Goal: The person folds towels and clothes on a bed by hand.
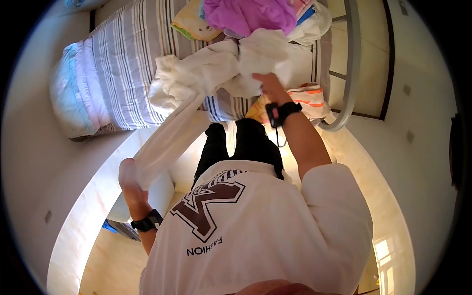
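Note:
A long strip of white cloth stretches from the bed down to the lower left. My left hand is closed on its lower end, slightly blurred. The strip runs up into a rumpled white cloth heap on the bed; whether it is a garment I cannot tell. Over the right part of that heap is my right hand, its fingers stretched to the left and apart, with nothing visibly gripped. Both wrists wear black bands, and a small device with a cable hangs at the right one.
Behind the white cloth lie a purple cloth and a yellow printed cloth. An orange-striped cloth is near the grey bed rail. Folded bluish bedding sits at the left end of the striped bed.

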